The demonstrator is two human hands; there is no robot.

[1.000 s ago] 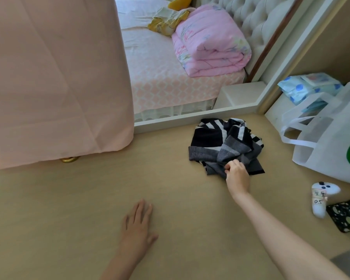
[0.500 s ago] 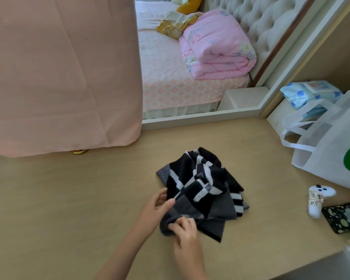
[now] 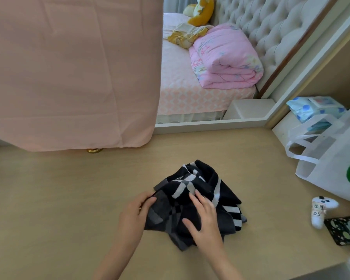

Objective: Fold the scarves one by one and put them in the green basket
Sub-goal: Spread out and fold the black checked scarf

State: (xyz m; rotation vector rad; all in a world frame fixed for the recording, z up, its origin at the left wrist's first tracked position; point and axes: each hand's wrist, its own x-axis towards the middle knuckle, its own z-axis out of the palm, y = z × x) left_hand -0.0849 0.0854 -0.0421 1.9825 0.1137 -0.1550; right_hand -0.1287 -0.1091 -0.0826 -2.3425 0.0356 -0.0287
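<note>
A black, white and grey striped scarf (image 3: 202,184) lies crumpled in a heap on the beige floor in front of me. My left hand (image 3: 132,216) grips the grey left edge of the heap, its thumb lying over the cloth. On top of the heap rests my right hand (image 3: 203,221), fingers spread and fairly straight, pressing the dark cloth down. No green basket is in view.
A white tote bag (image 3: 331,168) with a green logo stands at the right, with a white controller (image 3: 321,211) and a dark phone (image 3: 346,229) near it. A pink curtain (image 3: 69,67) hangs at the left. The bed with a pink quilt (image 3: 224,57) lies beyond.
My right hand dragged the scarf from near the bed step toward me. My left hand left the floor and took its left edge. My right hand let go and now lies flat on top.
</note>
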